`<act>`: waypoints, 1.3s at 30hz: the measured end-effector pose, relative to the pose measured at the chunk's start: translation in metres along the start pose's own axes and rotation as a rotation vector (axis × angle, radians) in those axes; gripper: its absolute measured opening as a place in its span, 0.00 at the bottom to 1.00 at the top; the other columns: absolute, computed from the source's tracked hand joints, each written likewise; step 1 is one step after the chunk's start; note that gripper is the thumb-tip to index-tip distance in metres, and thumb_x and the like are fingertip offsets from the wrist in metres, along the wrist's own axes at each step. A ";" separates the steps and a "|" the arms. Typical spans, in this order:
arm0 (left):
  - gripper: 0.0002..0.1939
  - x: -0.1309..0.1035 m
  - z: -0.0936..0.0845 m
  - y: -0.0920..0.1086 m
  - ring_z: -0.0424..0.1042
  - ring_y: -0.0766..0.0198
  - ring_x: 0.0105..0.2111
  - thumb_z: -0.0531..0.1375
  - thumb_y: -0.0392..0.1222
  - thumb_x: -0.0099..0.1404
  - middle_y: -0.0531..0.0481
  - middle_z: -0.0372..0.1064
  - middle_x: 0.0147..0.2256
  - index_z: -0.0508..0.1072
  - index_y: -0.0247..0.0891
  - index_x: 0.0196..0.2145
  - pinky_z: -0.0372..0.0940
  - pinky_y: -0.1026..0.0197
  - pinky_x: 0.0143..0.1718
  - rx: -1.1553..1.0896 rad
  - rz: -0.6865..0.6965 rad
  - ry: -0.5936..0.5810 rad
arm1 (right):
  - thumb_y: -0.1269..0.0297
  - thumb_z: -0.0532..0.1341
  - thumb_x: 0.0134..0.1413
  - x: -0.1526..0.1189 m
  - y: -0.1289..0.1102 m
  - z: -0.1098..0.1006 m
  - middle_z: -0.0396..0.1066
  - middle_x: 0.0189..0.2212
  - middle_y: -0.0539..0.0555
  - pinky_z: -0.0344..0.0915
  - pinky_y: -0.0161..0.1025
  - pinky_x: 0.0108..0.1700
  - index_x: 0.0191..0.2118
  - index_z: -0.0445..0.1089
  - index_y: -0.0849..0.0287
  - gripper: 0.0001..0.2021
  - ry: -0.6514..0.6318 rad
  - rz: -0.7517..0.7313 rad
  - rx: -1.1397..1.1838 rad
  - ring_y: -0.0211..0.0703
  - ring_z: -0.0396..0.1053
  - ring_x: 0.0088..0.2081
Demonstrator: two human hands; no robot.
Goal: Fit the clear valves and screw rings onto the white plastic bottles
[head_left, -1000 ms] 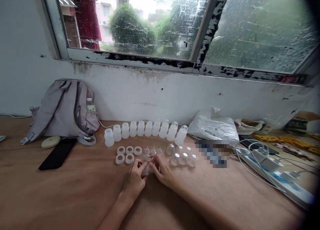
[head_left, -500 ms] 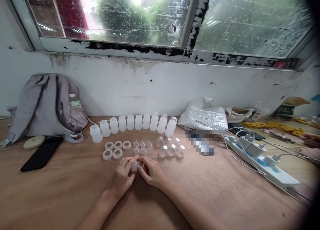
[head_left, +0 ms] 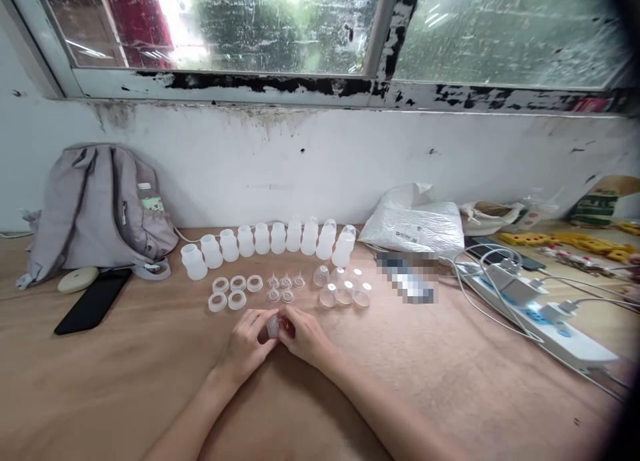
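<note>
My left hand grips a translucent bottle screw ring on edge, just above the table. From the other side, the bent fingers of my right hand close at the ring's opening on a clear piece that looks like a bottle nipple, mostly hidden by the fingers. Just beyond my hands lie several clear nipples. To their left are several loose screw rings, and to their right several clear dome caps. Behind them, milky baby bottles stand in a curved row, the right-hand ones with caps on.
A grey backpack leans on the wall at the left, near a black phone and a round cream object. To the right lie a white plastic bag and a power strip with cables. Yellow pieces lie farther right.
My fingers have shifted a little around the screw ring, which now shows its ridged side more upright. The view has tilted slightly downward; the things on the table have stayed in place.
</note>
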State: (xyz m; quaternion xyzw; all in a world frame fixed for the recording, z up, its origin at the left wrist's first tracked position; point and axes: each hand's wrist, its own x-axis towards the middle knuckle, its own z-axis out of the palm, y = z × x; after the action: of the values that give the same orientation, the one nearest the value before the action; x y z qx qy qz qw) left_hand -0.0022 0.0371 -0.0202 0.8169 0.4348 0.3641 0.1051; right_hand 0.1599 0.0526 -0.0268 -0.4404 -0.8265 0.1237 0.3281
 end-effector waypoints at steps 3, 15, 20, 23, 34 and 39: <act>0.20 0.001 -0.002 -0.002 0.63 0.59 0.42 0.57 0.35 0.54 0.49 0.66 0.41 0.63 0.42 0.46 0.60 0.54 0.44 0.002 0.000 -0.016 | 0.75 0.52 0.39 0.000 -0.003 -0.004 0.62 0.25 0.49 0.56 0.30 0.28 0.32 0.60 0.59 0.10 -0.003 0.008 0.033 0.34 0.59 0.25; 0.14 0.004 -0.007 -0.021 0.62 0.57 0.45 0.57 0.41 0.56 0.49 0.66 0.41 0.63 0.41 0.42 0.57 0.52 0.46 0.190 -0.068 0.038 | 0.73 0.51 0.46 0.002 0.007 -0.009 0.60 0.35 0.53 0.61 0.33 0.28 0.40 0.58 0.59 0.12 0.178 0.155 -0.034 0.34 0.62 0.25; 0.06 0.003 -0.005 -0.024 0.60 0.55 0.47 0.54 0.40 0.58 0.47 0.66 0.42 0.65 0.39 0.35 0.56 0.50 0.48 0.266 -0.062 0.054 | 0.77 0.48 0.48 0.004 0.023 -0.007 0.58 0.39 0.56 0.64 0.36 0.34 0.41 0.61 0.59 0.15 0.268 0.215 -0.085 0.39 0.64 0.34; 0.04 0.004 -0.004 -0.025 0.59 0.55 0.48 0.53 0.40 0.59 0.46 0.65 0.44 0.65 0.39 0.32 0.55 0.50 0.48 0.303 -0.038 0.056 | 0.78 0.47 0.47 0.005 0.026 -0.005 0.58 0.40 0.57 0.65 0.38 0.35 0.42 0.62 0.60 0.16 0.253 0.248 -0.110 0.41 0.64 0.36; 0.07 0.014 -0.004 -0.028 0.60 0.54 0.45 0.54 0.39 0.59 0.44 0.62 0.44 0.66 0.39 0.37 0.55 0.51 0.46 0.465 -0.097 0.162 | 0.80 0.48 0.44 0.014 0.032 -0.001 0.60 0.37 0.58 0.64 0.42 0.38 0.44 0.62 0.62 0.19 0.265 0.314 -0.080 0.43 0.64 0.36; 0.07 0.013 -0.007 -0.025 0.63 0.55 0.37 0.54 0.42 0.58 0.45 0.63 0.35 0.66 0.38 0.35 0.58 0.55 0.37 0.508 -0.187 0.198 | 0.80 0.48 0.43 0.014 0.032 -0.002 0.61 0.39 0.59 0.64 0.42 0.39 0.45 0.61 0.65 0.20 0.246 0.359 -0.077 0.44 0.63 0.38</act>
State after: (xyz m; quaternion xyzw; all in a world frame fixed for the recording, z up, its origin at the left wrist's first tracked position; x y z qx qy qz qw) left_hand -0.0178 0.0607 -0.0211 0.7340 0.5936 0.3103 -0.1126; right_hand 0.1764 0.0826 -0.0349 -0.6046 -0.6926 0.0939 0.3822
